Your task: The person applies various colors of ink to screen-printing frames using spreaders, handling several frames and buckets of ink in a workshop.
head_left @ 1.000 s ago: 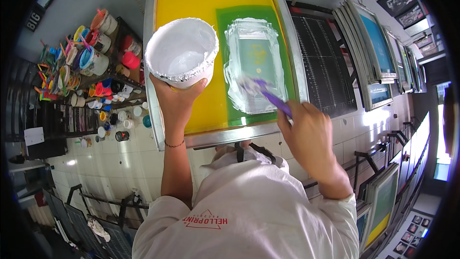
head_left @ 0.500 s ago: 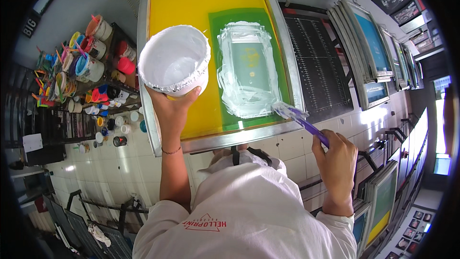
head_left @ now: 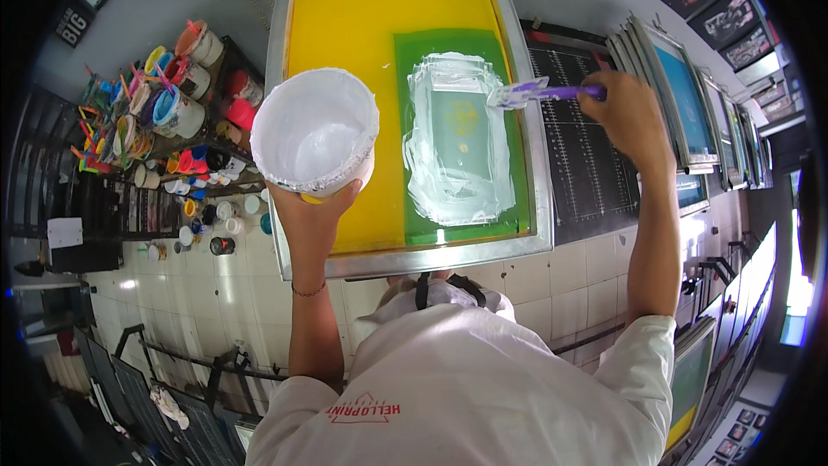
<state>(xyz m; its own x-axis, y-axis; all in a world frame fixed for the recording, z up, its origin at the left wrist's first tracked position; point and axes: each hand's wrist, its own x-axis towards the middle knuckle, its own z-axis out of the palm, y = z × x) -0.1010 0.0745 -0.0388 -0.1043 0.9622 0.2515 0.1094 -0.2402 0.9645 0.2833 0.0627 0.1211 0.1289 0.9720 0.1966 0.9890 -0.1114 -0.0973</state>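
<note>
My left hand (head_left: 309, 216) grips a white tub (head_left: 321, 134) from below, its inside coated with white ink. Beneath it lies a screen-printing frame (head_left: 414, 261) with a silver metal border, yellow mesh (head_left: 345, 17) and a green rectangle (head_left: 423, 237). Thick white ink (head_left: 421, 181) outlines a paler rectangle on the green. My right hand (head_left: 628, 112) is closed round the purple handle of an ink spatula (head_left: 565, 93). The spatula's white-smeared blade meets the upper right part of the ink outline.
A black gridded board (head_left: 578, 147) lies right of the frame. Farther right, several framed screens (head_left: 677, 95) stand in a row. Shelves at the left hold several ink tubs (head_left: 179, 112) with coloured sticks. More small pots (head_left: 222, 245) sit near the tiled floor (head_left: 569, 280).
My right hand and the spatula have moved up, away from my body, from the lower right corner of the white ink to its upper right. My left hand still holds the tub.
</note>
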